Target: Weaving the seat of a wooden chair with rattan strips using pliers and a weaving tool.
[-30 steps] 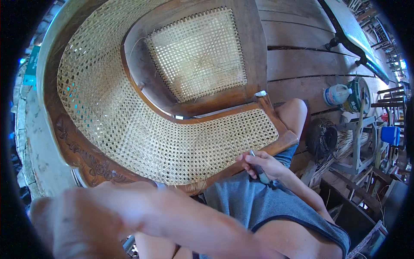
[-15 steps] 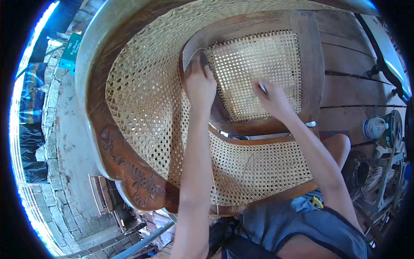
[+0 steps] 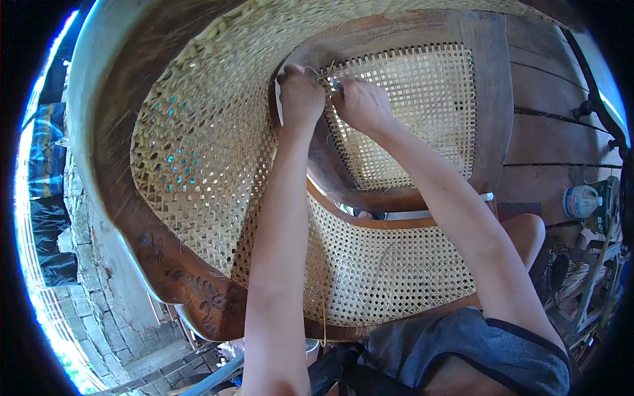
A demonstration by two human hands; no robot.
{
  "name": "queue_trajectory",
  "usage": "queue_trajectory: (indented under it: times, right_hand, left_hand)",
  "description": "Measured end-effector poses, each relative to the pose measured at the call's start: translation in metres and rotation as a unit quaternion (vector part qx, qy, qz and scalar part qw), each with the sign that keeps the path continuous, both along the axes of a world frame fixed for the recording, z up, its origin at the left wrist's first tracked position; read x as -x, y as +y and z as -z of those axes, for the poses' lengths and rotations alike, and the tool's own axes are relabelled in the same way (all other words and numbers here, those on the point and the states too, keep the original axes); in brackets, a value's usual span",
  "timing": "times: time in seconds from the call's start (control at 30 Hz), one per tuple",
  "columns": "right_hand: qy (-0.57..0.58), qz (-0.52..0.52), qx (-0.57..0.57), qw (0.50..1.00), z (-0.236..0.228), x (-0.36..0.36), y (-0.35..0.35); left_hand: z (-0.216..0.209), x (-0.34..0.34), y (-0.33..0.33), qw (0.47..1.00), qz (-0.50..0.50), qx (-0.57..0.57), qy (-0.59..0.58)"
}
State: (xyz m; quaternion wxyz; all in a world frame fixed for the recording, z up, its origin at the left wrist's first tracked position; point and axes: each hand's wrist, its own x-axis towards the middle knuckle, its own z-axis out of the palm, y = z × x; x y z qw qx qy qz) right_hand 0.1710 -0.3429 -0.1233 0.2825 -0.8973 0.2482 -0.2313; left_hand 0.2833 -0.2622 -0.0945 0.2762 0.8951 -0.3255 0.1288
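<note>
My left hand (image 3: 302, 99) is closed at the far left corner of a woven cane seat panel (image 3: 409, 112), with a thin cane strand (image 3: 316, 71) looping out by its fingertips. Right beside it, my right hand (image 3: 364, 105) is closed over the panel's left edge. A small metal tool (image 3: 338, 86) just shows at its fingertips; most of it is hidden in the grip. Strand ends stick up between the two hands. The panel sits in a brown wooden seat frame (image 3: 492, 99) of a large chair.
The chair's curved cane backrest (image 3: 205, 138) wraps round the left and near side, edged by a carved wooden rim (image 3: 191, 290). A long strand (image 3: 324, 310) hangs over the near rim. At right are wooden planks (image 3: 548, 142), a white plastic jug (image 3: 581, 200) and a dark bucket (image 3: 604, 208).
My right hand has come left from over the middle of the panel to the left hand's side. My left hand stays at the corner. The whole view has shifted slightly.
</note>
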Motion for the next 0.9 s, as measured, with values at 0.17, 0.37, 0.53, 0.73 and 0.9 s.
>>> queue_trajectory:
  times: [0.17, 0.37, 0.53, 0.73, 0.9]
  right_hand:
    - [-0.015, -0.001, -0.056, 0.998, 0.014, -0.008, -0.009]
    - [0.022, 0.007, -0.087, 0.996, 0.016, 0.004, -0.009]
    - [0.017, 0.042, -0.076, 0.996, 0.023, 0.073, -0.010]
    - [-0.001, 0.019, -0.031, 0.999, -0.009, 0.097, -0.011]
    - [-0.033, -0.015, -0.070, 0.997, -0.017, 0.089, -0.022]
  left_hand:
    - [-0.078, 0.045, 0.010, 0.994, 0.020, -0.107, 0.020]
    - [-0.075, 0.029, 0.000, 0.908, 0.039, -0.401, -0.111]
    - [-0.030, -0.002, -0.008, 0.927, 0.093, -0.308, -0.190]
    - [-0.020, 0.043, -0.007, 0.941, 0.283, -0.159, -0.096]
    - [-0.011, 0.015, -0.005, 0.908, 0.342, -0.146, 0.193]
